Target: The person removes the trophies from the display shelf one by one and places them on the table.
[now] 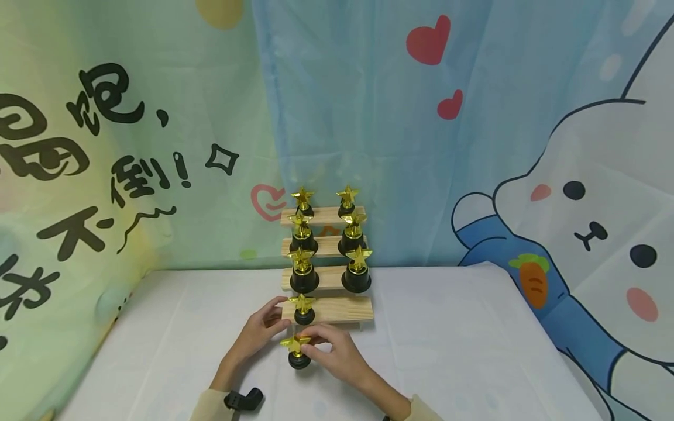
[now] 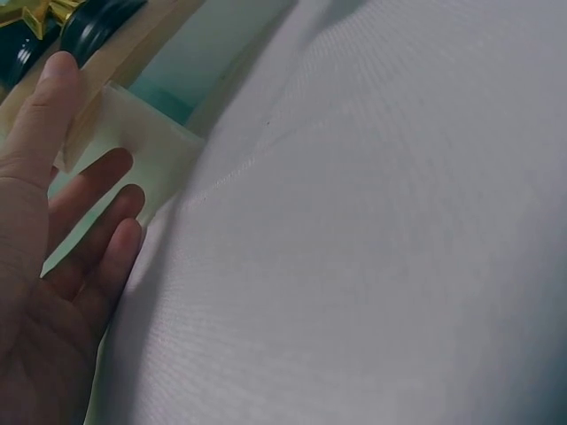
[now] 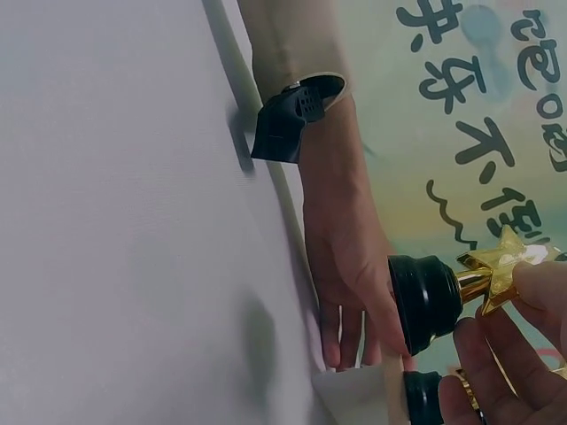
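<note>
Star trophy (image 1: 296, 349) in right hand (image 1: 337, 355): shiny gold star, metallic-looking finish, on glossy black base, likely plastic. Other trophies (image 1: 303, 269) same finish. Stepped rack (image 1: 337, 309): pale bare wood, visible grain, matt. Tablecloth (image 1: 453, 339): white woven cloth, fine weave, matt, faint creases. Backdrop (image 1: 368, 117): printed fabric, soft folds, slight sheen. Wrist strap (image 3: 288, 119): matt black.

At the left edge of the frame the left hand (image 2: 53, 266) lies open, thumb on a pale wooden board (image 2: 124, 124), with a gold star trophy (image 2: 53, 18) in the upper left corner and white tablecloth (image 2: 372, 248) filling the rest.
</note>
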`<act>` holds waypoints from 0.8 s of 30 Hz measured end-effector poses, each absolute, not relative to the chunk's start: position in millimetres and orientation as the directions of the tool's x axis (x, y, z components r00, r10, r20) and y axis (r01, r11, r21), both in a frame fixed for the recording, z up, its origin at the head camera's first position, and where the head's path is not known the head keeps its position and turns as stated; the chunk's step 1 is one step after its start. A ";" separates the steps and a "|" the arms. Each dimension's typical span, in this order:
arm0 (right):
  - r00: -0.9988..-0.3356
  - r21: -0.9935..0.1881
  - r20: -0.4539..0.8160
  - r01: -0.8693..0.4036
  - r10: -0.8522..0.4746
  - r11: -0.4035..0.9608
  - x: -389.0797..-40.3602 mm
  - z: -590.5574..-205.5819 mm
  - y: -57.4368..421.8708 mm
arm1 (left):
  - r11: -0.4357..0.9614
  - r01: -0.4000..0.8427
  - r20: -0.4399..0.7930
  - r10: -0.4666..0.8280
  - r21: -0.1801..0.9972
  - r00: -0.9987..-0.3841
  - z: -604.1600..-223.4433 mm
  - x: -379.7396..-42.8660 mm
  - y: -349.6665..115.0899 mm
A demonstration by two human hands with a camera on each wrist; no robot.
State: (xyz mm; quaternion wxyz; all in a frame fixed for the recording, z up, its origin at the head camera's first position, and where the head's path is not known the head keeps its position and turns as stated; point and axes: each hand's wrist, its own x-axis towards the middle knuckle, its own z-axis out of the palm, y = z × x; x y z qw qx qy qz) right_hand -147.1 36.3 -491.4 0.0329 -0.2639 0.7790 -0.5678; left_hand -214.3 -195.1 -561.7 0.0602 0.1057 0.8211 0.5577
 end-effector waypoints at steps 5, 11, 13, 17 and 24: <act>-0.859 -0.897 0.250 -0.378 -0.446 0.227 -147.3 -493.6 34.1 | 0.361 0.113 0.029 0.230 0.926 -0.973 -561.3 -213.2 -194.4; -0.860 -0.900 0.243 -0.372 -0.448 0.225 -145.8 -493.9 32.6 | 0.355 0.112 0.031 0.226 0.928 -0.974 -564.2 -214.0 -194.2; -0.861 -0.904 0.239 -0.366 -0.448 0.221 -145.4 -494.3 32.1 | 0.357 0.109 0.029 0.221 0.928 -0.975 -565.1 -214.4 -193.8; -0.863 -0.909 0.228 -0.354 -0.451 0.218 -144.7 -494.9 30.1 | 0.367 0.096 0.020 0.205 0.925 -0.979 -562.4 -212.7 -191.5; -0.859 -0.912 0.228 -0.353 -0.459 0.207 -144.4 -497.8 26.7 | 0.353 0.102 0.018 0.233 0.930 -0.972 -538.8 -202.0 -188.7</act>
